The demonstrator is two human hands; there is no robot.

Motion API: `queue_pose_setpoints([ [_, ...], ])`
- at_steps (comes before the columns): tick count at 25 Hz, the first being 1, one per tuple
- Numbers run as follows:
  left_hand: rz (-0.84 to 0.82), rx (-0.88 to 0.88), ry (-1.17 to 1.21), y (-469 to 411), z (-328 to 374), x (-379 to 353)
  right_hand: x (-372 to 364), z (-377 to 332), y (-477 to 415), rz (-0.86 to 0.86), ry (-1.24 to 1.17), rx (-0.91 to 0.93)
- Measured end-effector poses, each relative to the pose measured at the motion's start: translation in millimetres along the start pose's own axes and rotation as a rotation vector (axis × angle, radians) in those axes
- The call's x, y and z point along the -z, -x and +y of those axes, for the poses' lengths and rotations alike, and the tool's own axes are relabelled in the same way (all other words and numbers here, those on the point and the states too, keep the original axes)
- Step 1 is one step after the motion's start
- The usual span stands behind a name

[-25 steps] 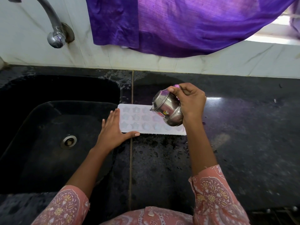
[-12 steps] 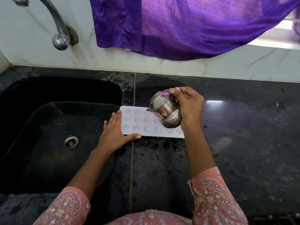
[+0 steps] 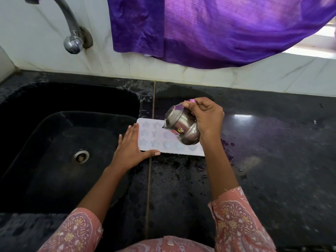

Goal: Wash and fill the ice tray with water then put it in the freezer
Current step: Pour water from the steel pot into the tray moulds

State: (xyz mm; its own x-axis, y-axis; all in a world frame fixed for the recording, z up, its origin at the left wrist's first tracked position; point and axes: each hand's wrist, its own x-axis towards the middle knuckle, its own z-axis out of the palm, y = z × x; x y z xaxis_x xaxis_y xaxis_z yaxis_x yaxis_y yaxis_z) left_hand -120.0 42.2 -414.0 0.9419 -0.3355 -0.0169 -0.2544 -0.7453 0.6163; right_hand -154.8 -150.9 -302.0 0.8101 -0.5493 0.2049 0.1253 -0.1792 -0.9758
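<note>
1 ice tray flat on table, left end touching straight, flat left fingers | star cells, water unclear | 1 steel pot tilted above tray, gripped by curled right fingers, contents unseen

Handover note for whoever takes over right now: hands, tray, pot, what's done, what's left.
Hands: left hand lies flat, fingers straight, steadying the left end of the ice tray; right hand grips the steel pot, tilted over the tray.
Tray: flat on the wet black counter, at the right edge of the sink.
Done: filling is under way; how many cells hold water cannot be told.
Left: finish filling, put the pot down, carry the tray level to the freezer, which is not in view.
</note>
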Motion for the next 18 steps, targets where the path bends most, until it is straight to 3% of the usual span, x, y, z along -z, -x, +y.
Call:
queue_pose_setpoints([
  [18, 0.003, -0.01, 0.001, 2.7, 2.3, 2.4, -4.0, -8.7, -3.8, -0.011, 0.088, 0.076],
])
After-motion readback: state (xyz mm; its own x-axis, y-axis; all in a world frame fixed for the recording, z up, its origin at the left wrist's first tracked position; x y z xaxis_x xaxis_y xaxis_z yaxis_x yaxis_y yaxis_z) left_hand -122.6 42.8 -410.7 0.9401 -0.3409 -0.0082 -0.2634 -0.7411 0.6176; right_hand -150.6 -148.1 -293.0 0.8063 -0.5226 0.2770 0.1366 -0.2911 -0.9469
